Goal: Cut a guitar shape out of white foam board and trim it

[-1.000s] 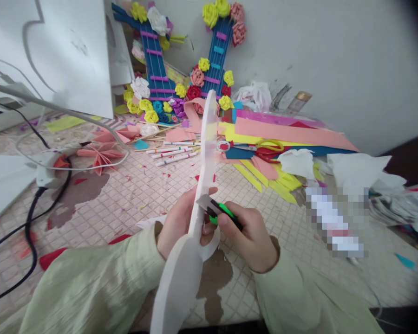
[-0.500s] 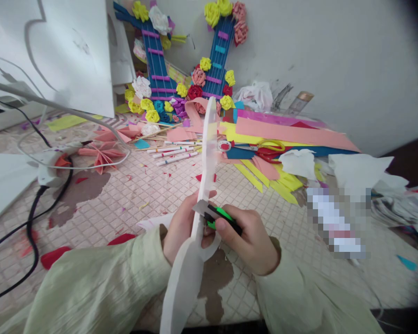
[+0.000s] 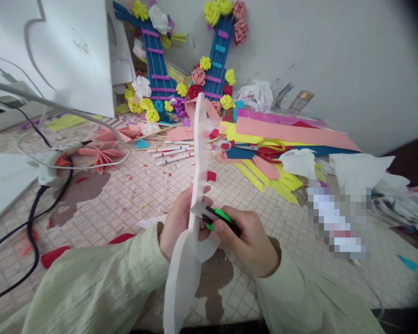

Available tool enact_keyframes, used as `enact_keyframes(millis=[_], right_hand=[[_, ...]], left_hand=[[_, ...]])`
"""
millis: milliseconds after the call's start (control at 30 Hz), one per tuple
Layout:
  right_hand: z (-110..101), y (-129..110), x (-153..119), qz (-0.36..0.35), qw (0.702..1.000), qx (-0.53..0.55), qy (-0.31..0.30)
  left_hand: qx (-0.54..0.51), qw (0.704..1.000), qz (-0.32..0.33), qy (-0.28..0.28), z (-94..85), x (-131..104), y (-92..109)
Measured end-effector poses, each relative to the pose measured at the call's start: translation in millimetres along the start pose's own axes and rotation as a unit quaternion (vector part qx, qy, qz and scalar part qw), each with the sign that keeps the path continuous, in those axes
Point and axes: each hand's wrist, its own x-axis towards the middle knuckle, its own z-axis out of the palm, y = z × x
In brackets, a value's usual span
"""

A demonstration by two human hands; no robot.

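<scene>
White cutout [image 3: 186, 266]: edge-up
Left hand [image 3: 174, 220]: grip holding cutout
Right hand [image 3: 251, 239]: grip holding knife [image 3: 214, 216], blade at cutout's edge

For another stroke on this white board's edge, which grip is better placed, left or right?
Right, I'd judge: the right grip holds the cutter, blade already at the edge. The left grip is occupied holding the white board by its narrow part.

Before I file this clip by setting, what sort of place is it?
Likely a craft workspace: the right hand holds a utility knife against a white cutout, coloured sheets lie nearby, and flower-trimmed blue guitar shapes stand behind.
</scene>
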Motion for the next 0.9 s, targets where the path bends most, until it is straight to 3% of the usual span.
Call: enact_keyframes(millis=[300,500,700,900], right_hand=[[-0.6,0.9,-1.3,0.003,1.0,-0.009,0.007],[-1.1,-0.1,-1.8,-0.012,1.0,-0.012,-0.022],[-1.7,1.4,-3.2,0.002,0.999,-0.03,-0.023],[-0.9,2.7,-2.7,0.002,0.999,-0.051,-0.014]], left_hand=[[-0.002,0.999,0.011,0.038,6.4,-3.2,-5.6],[-0.013,0.999,0.035,0.005,8.9,-4.4,4.4],[0.001,0.999,0.037,0.001,10.0,-3.9,4.4],[0.024,0.997,0.078,0.016,12.4,-5.0,6.3]])
